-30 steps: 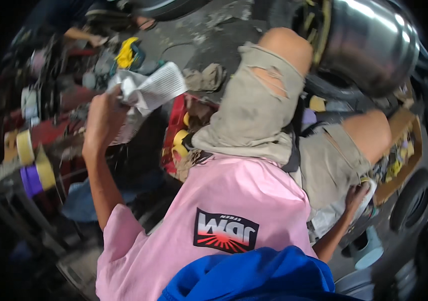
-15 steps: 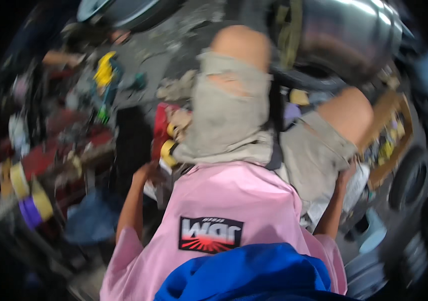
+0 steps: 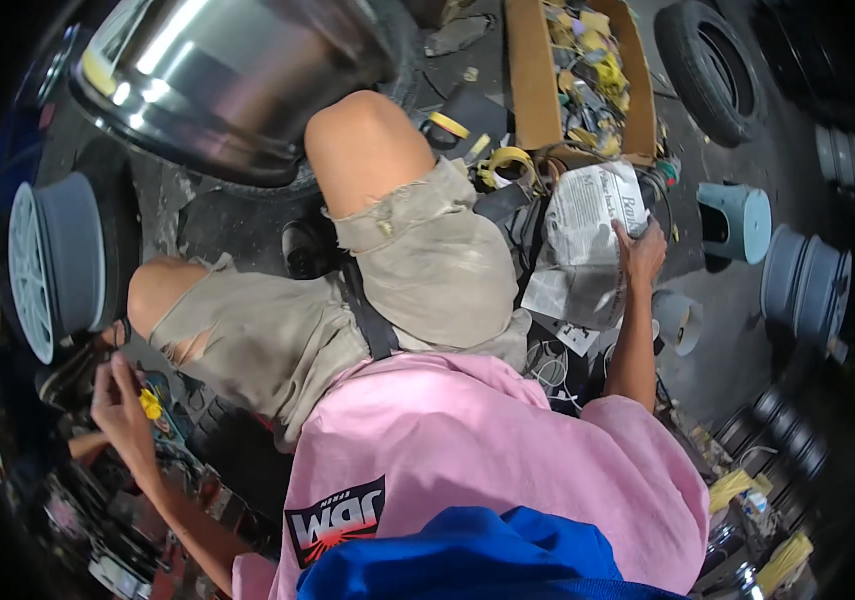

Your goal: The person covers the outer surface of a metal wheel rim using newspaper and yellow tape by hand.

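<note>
My right hand is closed on the right edge of a newspaper, its fingers lying over the printed side. The paper is folded and creased, and it slopes down beside my right knee. My left hand is raised off to the left, outside my left knee, with fingers partly bent and apart and nothing visible in them. Near that hand is a small yellow item. Just beyond it stands a light grey wheel rim.
A large polished rim lies ahead of my knees. A cardboard box of scraps, yellow tape rolls and a tyre are ahead right. On the right are a light-blue stool and grey rims; tools crowd the lower left.
My view has swung to the right, bringing the scrap box and newspaper more fully into sight. My left hand has moved outward from my side; my right now shows on the newspaper.
</note>
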Motion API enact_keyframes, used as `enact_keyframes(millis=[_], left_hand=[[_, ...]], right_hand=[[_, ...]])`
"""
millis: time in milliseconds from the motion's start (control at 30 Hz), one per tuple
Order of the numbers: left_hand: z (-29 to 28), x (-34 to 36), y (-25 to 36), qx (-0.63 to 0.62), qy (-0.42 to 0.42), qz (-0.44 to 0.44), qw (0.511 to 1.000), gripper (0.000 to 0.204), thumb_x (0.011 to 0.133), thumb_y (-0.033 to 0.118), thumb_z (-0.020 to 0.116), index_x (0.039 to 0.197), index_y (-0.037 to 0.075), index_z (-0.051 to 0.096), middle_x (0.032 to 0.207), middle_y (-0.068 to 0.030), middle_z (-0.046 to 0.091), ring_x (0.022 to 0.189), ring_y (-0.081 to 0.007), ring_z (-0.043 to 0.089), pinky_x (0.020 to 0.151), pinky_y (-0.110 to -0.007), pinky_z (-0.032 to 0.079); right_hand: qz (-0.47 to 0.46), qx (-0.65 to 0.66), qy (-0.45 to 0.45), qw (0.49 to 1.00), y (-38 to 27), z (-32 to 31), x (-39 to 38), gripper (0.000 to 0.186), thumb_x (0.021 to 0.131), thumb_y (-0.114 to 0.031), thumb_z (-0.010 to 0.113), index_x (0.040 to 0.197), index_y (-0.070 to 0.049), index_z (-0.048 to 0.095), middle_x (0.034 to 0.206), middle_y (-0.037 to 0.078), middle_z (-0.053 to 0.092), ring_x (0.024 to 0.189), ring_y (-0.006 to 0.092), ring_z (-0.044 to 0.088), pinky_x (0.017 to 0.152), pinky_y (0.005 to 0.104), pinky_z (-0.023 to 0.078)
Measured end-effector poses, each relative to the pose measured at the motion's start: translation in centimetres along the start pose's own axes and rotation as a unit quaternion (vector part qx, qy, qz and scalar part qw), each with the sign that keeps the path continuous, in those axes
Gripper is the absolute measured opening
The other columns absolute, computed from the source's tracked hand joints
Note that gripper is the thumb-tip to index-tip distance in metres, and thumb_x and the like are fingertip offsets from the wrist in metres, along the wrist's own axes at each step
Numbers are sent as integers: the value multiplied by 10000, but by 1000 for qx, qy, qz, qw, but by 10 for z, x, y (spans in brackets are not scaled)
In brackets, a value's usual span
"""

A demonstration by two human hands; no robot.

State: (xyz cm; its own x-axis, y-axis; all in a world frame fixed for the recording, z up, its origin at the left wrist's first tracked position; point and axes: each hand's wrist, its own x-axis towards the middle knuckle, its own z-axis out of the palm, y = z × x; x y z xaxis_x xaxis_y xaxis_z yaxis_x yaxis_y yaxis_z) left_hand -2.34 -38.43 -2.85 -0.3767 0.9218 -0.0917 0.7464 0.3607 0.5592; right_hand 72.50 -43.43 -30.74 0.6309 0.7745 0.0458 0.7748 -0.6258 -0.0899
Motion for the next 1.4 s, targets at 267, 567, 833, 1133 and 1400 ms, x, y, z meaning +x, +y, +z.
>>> enact_keyframes(millis=[267, 567, 833, 1133, 1400], left_hand=[[65, 32, 200, -9, -96, 355, 930, 122, 991, 70, 661, 1002, -51, 678, 882, -57, 671, 825, -107, 613, 792, -239, 476], [161, -3, 377, -176, -117, 788, 579, 381, 915, 259, 700, 1207, 15, 700, 1251, -183, 653, 1171, -339, 594, 1007, -438, 482], [129, 19, 415, -50, -232, 804, 545, 247, 843, 207, 783, 1006, 40, 701, 1219, -163, 679, 1327, -373, 525, 1155, -563, 383], [74, 9, 404, 37, -48, 782, 621, 219, 914, 285, 741, 975, 75, 745, 839, -128, 722, 874, -291, 671, 927, -507, 491], [56, 11, 391, -28, -104, 660, 743, 205, 917, 189, 725, 1049, 34, 750, 863, -114, 706, 743, -266, 620, 695, -341, 496]], right_hand=[[-182, 127, -83, 972, -66, -115, -1, 250, 861, -128, 714, 1062, 6, 652, 1050, 222, 650, 999, 460, 616, 861, 507, 491], [-530, 188, 39, 826, -197, -327, -33, 152, 914, -45, 655, 1062, -24, 624, 978, 192, 676, 914, 436, 636, 781, 474, 514], [-435, 158, -45, 886, -207, -420, -12, 397, 859, -261, 774, 1110, 36, 694, 983, 173, 726, 879, 270, 693, 846, 346, 521], [-301, 206, 65, 929, -247, -502, -26, 189, 830, -138, 815, 983, -54, 742, 840, 59, 712, 722, 156, 647, 720, 277, 533], [-498, 87, 339, 793, -260, -474, -69, 235, 750, -100, 844, 893, -10, 681, 796, 86, 687, 716, 163, 651, 686, 289, 514]])
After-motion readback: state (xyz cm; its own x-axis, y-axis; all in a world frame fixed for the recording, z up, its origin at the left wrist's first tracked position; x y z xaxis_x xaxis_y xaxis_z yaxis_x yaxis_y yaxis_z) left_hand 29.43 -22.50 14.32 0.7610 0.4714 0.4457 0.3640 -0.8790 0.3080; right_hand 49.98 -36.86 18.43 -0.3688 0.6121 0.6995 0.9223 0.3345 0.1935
